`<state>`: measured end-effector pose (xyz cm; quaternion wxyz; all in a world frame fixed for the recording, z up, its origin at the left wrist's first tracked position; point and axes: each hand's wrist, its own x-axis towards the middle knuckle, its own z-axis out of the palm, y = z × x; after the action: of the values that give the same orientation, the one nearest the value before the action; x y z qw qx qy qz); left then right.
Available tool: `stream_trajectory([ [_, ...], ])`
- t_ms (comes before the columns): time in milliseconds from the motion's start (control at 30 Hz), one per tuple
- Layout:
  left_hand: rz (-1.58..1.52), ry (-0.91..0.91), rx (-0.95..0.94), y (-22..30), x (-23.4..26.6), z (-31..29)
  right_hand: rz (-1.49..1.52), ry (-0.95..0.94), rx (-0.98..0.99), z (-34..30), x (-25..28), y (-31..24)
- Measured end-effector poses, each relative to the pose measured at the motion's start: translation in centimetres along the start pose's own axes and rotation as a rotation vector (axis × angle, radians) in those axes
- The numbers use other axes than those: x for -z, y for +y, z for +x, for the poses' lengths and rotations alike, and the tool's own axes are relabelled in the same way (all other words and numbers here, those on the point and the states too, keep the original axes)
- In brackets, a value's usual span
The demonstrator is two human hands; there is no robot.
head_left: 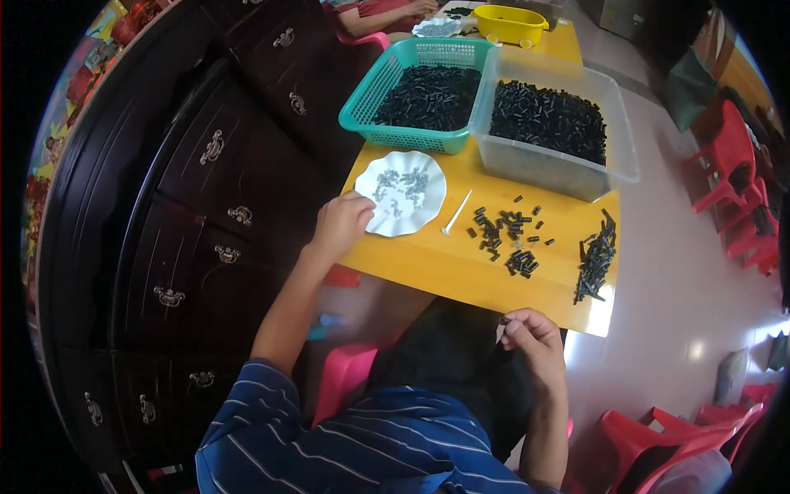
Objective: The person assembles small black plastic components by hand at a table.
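My left hand (pixel 341 221) is at the near-left rim of the white plate (pixel 418 220), thumb and fingers drawn close together; I cannot tell whether anything is pinched in them. Small grey bits (pixel 415 179) lie scattered on that plate. My right hand (pixel 533 336) is nearly closed in front of the table (pixel 411 259), with a small dark piece (pixel 504 319) gripped at the fingertips. Between my hands and the containers, a white stick (pixel 457 212) lies just beside the plate, and right of it spreads a loose group of short black tubes (pixel 492 235). A denser heap (pixel 597 259) of black pieces sits by the table's right edge. Behind them, a teal basket (pixel 420 138) and a clear bin (pixel 539 169) stand side by side, each holding many black pieces. Farther off are a yellow tub (pixel 510 29) and another person's hand (pixel 424 8).
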<state>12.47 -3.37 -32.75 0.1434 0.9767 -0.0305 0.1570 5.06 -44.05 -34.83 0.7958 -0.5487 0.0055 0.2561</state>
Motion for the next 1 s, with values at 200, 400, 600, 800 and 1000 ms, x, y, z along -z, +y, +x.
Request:
stream_trajectory([
  [200,0.0,-0.066,-0.07,-0.6,-1.3,1.1,-0.011,0.011,0.005,-0.2,0.1,0.0],
  [400,0.072,-0.166,-0.189,-1.9,-3.7,2.4,-0.014,0.0,-0.029,-0.8,1.0,0.2],
  [600,0.136,-0.174,-0.291,-0.8,-2.1,2.8,0.015,-0.107,0.057,0.3,0.5,0.6],
  [800,-0.017,-0.103,-0.234,0.9,-1.7,3.9,0.088,-0.137,0.107,0.7,0.8,1.2],
  [1000,-0.171,-0.125,-0.26,8.1,1.1,1.3,0.012,-0.137,0.088,0.5,1.1,1.5],
])
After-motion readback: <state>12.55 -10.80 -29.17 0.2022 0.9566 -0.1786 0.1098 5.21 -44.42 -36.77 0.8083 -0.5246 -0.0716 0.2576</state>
